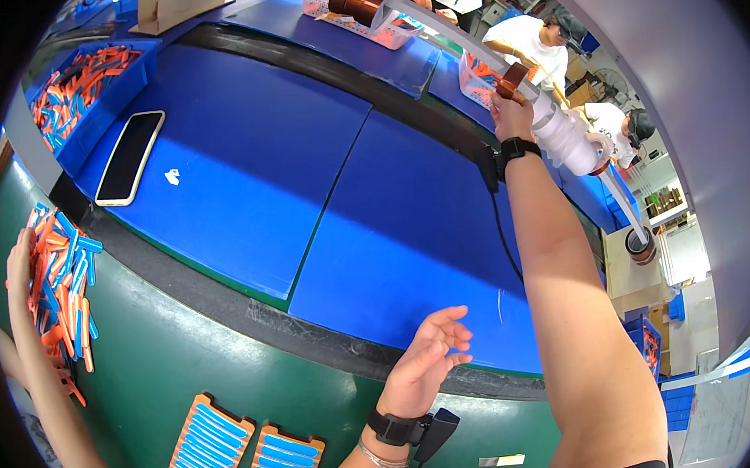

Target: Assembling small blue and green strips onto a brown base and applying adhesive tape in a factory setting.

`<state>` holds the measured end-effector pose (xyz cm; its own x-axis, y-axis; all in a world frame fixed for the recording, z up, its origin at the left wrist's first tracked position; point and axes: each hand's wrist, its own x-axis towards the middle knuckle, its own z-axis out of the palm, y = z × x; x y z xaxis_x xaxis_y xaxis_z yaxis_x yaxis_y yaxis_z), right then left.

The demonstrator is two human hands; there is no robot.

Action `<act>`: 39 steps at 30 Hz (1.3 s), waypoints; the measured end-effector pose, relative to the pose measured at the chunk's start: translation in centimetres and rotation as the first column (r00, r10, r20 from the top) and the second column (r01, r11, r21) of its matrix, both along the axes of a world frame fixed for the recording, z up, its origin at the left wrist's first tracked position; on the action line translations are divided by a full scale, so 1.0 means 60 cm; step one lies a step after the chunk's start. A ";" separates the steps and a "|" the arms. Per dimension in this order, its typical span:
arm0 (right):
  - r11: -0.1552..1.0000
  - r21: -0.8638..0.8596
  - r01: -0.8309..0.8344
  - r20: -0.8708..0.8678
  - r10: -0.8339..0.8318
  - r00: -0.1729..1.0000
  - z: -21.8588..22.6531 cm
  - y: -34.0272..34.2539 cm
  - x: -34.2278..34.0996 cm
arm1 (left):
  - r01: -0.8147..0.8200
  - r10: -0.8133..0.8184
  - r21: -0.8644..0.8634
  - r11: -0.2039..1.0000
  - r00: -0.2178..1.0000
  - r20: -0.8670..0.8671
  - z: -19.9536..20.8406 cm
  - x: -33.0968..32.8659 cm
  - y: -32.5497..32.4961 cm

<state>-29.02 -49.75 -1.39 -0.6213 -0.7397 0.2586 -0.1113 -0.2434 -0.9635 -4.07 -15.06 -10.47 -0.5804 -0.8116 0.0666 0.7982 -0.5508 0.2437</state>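
My right hand (513, 118) is stretched far out to the upper right, its fingers closed on a small roll of amber-brown tape (512, 79). That roll sits on a pale bar (457, 33) beside white rolls (567, 140); the fingertips are partly hidden. Over the near edge of the blue board hovers my left hand (427, 361), palm turned to the right, fingers loosely bent and apart, holding nothing. Below it on the green table are two orange racks, a left one (207, 450) and a right one (283, 466), filled with rows of blue strips.
A wide amber tape roll (362, 0) hangs at the bar's far end. Left lie a phone (130, 158), a white scrap (172, 176) and a blue bin (110, 113) of orange and blue pieces. Another person's arm (50, 378) reaches to a loose pile (63, 282). More people work beyond.
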 end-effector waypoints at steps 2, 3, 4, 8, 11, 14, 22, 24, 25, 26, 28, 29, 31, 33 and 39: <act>0.999 -0.027 0.031 0.037 -0.030 0.999 -0.006 -0.006 -0.010 | 0.006 -0.006 0.004 1.000 1.000 -0.003 0.001 -0.001 0.000; 0.997 -0.054 0.062 0.073 -0.058 0.996 -0.009 -0.008 -0.017 | 0.006 -0.005 0.003 1.000 1.000 -0.005 0.002 -0.001 -0.001; 0.996 -0.055 0.064 0.070 -0.060 0.996 -0.010 -0.011 -0.025 | 0.005 -0.005 0.001 1.000 1.000 -0.007 0.003 -0.002 -0.001; 0.990 -0.114 0.084 0.092 -0.074 0.993 -0.033 -0.014 -0.014 | 0.006 -0.005 0.012 1.000 1.000 -0.005 -0.001 -0.001 0.000; 0.985 -0.052 0.164 0.163 -0.154 0.974 -0.037 -0.009 -0.002 | 0.008 -0.007 0.012 1.000 1.000 -0.012 -0.002 -0.001 0.000; 0.984 0.024 0.179 0.187 -0.181 0.966 -0.031 -0.006 0.009 | 0.010 -0.010 0.008 1.000 1.000 -0.023 0.001 -0.004 0.000; 0.965 0.103 0.241 0.210 -0.258 0.943 -0.012 0.021 0.076 | 0.005 -0.005 0.008 1.000 1.000 -0.026 -0.001 -0.002 0.000; 0.972 0.168 0.166 0.175 -0.195 0.965 -0.013 0.021 0.077 | 0.003 -0.003 0.011 1.000 1.000 -0.021 0.000 0.001 0.000; 0.971 0.172 0.163 0.179 -0.194 0.965 -0.017 0.020 0.080 | 0.000 0.000 0.015 1.000 1.000 -0.014 0.000 0.003 0.001; 0.961 0.197 0.192 0.121 -0.219 0.968 -0.016 0.013 0.075 | 0.001 -0.001 0.011 1.000 1.000 -0.016 0.000 0.002 0.001; 0.950 0.221 0.221 0.064 -0.241 0.969 -0.021 0.001 0.066 | 0.002 -0.001 0.025 1.000 1.000 -0.024 0.000 0.001 0.004; 0.935 0.203 0.291 -0.001 -0.297 0.955 -0.024 -0.008 0.060 | 0.000 0.001 0.023 1.000 1.000 -0.026 0.000 -0.001 0.004; 0.916 0.176 0.361 -0.067 -0.354 0.933 -0.021 -0.018 0.035 | 0.008 -0.006 0.026 1.000 0.999 -0.042 0.000 -0.007 0.003; 0.921 0.269 0.280 -0.102 -0.262 0.960 -0.028 -0.014 0.029 | 0.005 -0.004 0.037 0.999 0.999 -0.035 -0.007 -0.007 0.000; 0.981 0.155 0.119 -0.097 -0.105 0.990 -0.021 0.009 0.029 | -0.010 0.010 0.016 1.000 0.999 -0.036 0.007 0.002 -0.003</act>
